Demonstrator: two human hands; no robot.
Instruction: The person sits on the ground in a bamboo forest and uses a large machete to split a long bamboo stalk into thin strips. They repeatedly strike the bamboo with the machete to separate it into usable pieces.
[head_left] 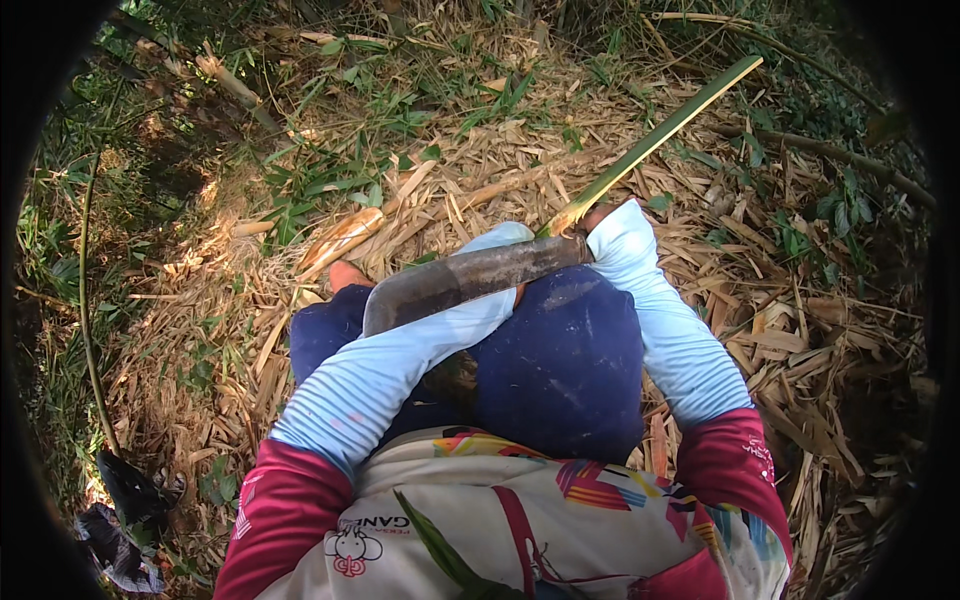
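Patterned shirt [520, 520] nearest the lens, blue-trousered knees [560, 370] just past it. Right hand [592, 222], mostly hidden by its sleeve, grips the knife [470, 280] by the handle, blade flat across the knees. Left hand [515, 235] is sleeve-covered beside the green bamboo strip [655, 140]; its grip can't be told.

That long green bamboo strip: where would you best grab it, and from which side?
Probably near its pale split lower end, close to the knees, coming from the right. The bamboo strip slants up and away to the upper right, and a broad blade lies across the lap at its base, so that side seems to keep fingers off the blade.
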